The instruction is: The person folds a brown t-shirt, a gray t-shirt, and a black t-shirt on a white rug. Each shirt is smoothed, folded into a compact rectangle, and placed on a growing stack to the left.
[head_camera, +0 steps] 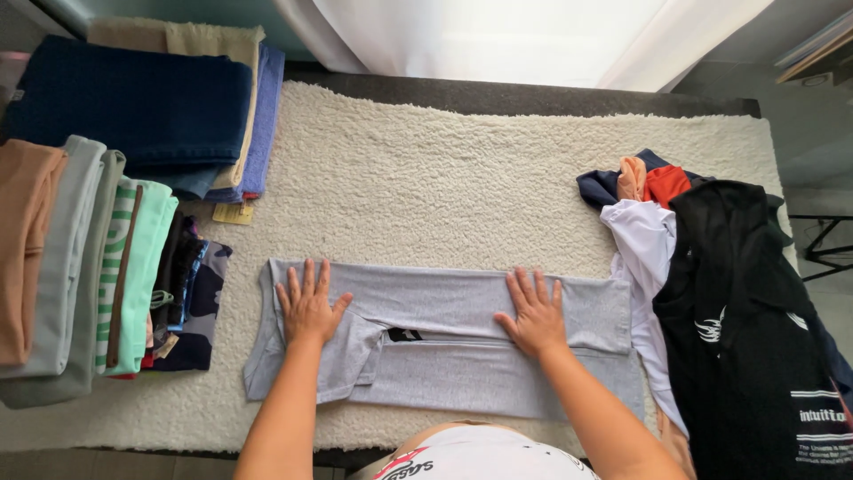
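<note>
Fleecy cream rug (pixel 444 178) supports a folded grey shirt (pixel 462 356): light, limp, likely creasing easily. Left hand (pixel 308 307) and right hand (pixel 536 311) press flat, fingers spread; take it at the edges.

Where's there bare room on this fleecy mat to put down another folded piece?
Bare cream fleece mat lies beyond the grey folded shirt, between the folded stacks on the left and the unfolded clothes heap on the right. Both side edges are crowded; both hands press the shirt.
</note>
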